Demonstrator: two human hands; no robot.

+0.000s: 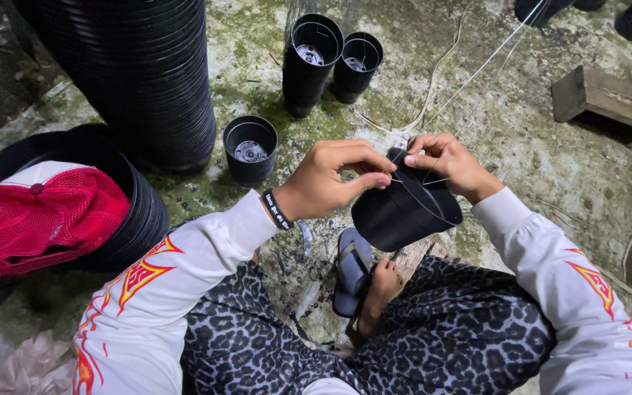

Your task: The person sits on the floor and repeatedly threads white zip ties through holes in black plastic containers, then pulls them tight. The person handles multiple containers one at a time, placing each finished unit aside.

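1. Two hands meet over one black plastic pot (404, 212), held tilted above the person's lap, near the middle of the scene, rim turned toward the far side.
2. Left hand (330, 179) is closed on the pot's rim, thumb and fingers pinching at the left of the rim.
3. Right hand (448, 164) is pinched on the far edge of the rim and on a thin pale wire (477, 73) that runs away to the far right.
4. Both hands sit close together, nearly touching across the rim.
5. Three loose black pots stand on the mossy concrete floor (521, 146): one single pot (250, 150) just left of the left hand, and a pair (330, 62) farther off.
6. Tall stack of nested black pots (140, 73) stands far left; a second, lower stack (137, 219) lies near left with a red mesh cap (45, 216) resting on it.
7. Wooden block (608, 99) lies far right.
8. Grey sandal (352, 271) lies under the held pot, a bare foot (382, 289) beside it.
9. White sleeves with flame print, leopard-pattern trousers, black wristband (278, 211) on the left wrist.
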